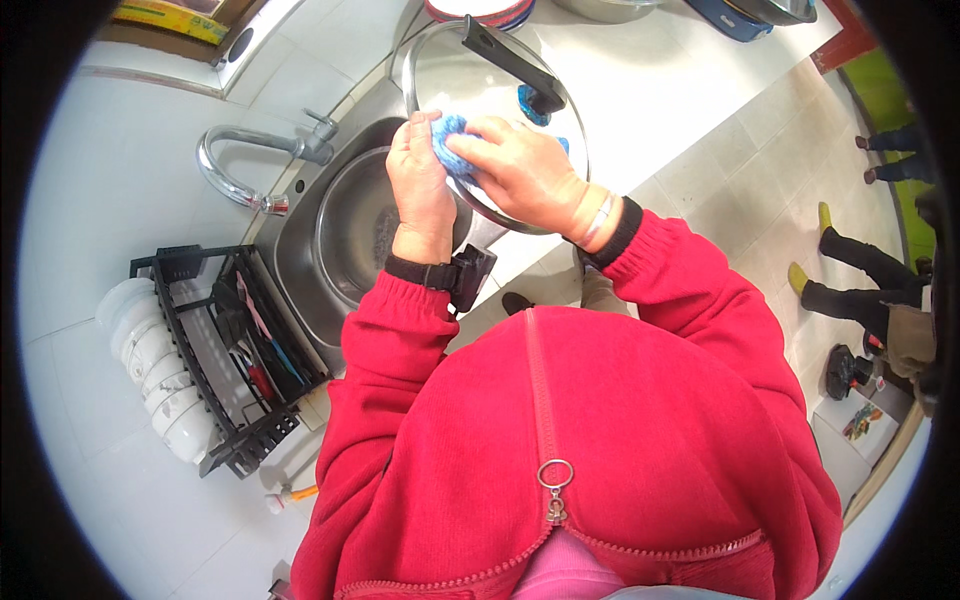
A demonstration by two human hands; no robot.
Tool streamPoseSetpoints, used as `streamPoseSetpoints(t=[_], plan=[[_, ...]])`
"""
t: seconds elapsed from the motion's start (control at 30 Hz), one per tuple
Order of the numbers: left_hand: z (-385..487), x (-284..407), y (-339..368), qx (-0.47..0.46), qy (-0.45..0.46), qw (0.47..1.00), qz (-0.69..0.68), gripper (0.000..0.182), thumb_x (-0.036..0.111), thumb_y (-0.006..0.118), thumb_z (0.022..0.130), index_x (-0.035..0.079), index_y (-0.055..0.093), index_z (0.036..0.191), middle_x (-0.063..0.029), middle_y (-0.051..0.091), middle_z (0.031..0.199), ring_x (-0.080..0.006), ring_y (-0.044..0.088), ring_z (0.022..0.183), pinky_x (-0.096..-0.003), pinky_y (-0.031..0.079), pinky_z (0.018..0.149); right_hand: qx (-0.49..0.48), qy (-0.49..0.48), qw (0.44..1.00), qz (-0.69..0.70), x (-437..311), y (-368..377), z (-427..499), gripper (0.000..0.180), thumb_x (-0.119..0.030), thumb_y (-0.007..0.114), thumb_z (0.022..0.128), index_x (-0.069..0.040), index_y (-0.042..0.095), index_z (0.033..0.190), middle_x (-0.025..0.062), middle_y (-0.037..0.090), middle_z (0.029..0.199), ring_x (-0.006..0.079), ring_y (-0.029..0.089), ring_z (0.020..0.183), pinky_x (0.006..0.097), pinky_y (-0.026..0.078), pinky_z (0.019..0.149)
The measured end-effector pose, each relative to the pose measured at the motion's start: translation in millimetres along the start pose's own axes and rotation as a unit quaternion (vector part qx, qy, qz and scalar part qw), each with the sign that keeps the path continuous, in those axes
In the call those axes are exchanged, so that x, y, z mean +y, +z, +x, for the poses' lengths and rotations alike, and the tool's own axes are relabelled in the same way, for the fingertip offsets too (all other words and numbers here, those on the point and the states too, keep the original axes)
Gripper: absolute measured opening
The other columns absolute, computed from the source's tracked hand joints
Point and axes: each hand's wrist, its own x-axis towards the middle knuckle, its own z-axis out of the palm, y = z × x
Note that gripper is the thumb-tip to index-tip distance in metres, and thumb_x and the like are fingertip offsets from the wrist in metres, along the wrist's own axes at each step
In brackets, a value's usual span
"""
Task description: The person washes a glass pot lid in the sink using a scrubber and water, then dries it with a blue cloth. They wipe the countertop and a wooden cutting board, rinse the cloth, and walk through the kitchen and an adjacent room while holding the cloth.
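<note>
My left hand [421,176] grips the near-left rim of a round glass pot lid [480,90], with the thumb up beside a blue cloth [450,146]. My right hand [517,165] presses that crumpled cloth against the lid's edge, its fingers spread over it. The lid has a metal rim and a black handle [517,64], and it is tilted over the sink's right side and the counter. A blue patch [534,105] shows by the handle. Below my left hand, a round metal pan [352,217] sits in the stainless steel sink [289,259].
A chrome faucet [232,135] arches at the sink's left. Beside the sink stands a black dish rack [202,315] with white bowls [165,379] and utensils. At the counter's far side are a red-rimmed basin [480,9] and a metal bowl [607,7]. People's legs [855,262] show at right.
</note>
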Motion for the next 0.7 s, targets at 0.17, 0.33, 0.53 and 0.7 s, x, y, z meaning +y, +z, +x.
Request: streamPoseSetpoints(t=[0.17,0.33,0.53,0.7], plan=[[-0.9,-6.2,-3.5,0.024,-0.022,0.999,0.026,0.028,0.023,0.046,0.095,-0.002,0.057,0.097,-0.0108,0.066,0.085,-0.0056,0.044,0.058,-0.0205,0.037,0.054,-0.021,-0.022,0.998,0.048,-5.9,-9.9,-42.4,0.036,-0.008,0.067,0.072,-0.015,0.060,0.106,0.0100,0.056,0.104,0.0308,0.059,0.089,0.0359,0.050,0.069],[-1.6,-8.6,-10.5,0.041,-0.049,0.996,0.068,0.027,0.021,0.045,0.095,-0.003,0.057,0.096,-0.0125,0.067,0.083,-0.0042,0.037,0.049,-0.0186,0.032,0.047,-0.100,-0.020,0.993,0.053,10.0,-20.8,-88.5,0.036,-0.001,0.064,0.071,-0.016,0.062,0.104,0.0095,0.056,0.109,0.0296,0.057,0.095,0.0356,0.049,0.076],[0.2,-9.7,-18.5,0.029,-0.052,0.996,0.072,0.028,0.021,0.045,0.095,-0.004,0.057,0.097,-0.0130,0.067,0.084,-0.0044,0.038,0.049,-0.0188,0.032,0.048,-0.227,0.011,0.974,-0.013,60.9,-46.4,-126.1,0.032,0.001,0.060,0.070,-0.016,0.065,0.096,0.0063,0.058,0.106,0.0278,0.058,0.094,0.0351,0.048,0.078],[3.4,-13.9,-27.7,0.011,-0.057,0.996,0.069,0.030,0.025,0.046,0.095,-0.003,0.058,0.098,-0.0131,0.067,0.088,-0.0056,0.042,0.051,-0.0195,0.035,0.047,-0.134,0.238,0.956,-0.110,84.3,-61.8,-127.4,0.031,-0.003,0.056,0.076,-0.011,0.062,0.105,0.0106,0.061,0.102,0.0295,0.059,0.093,0.0357,0.049,0.078]])
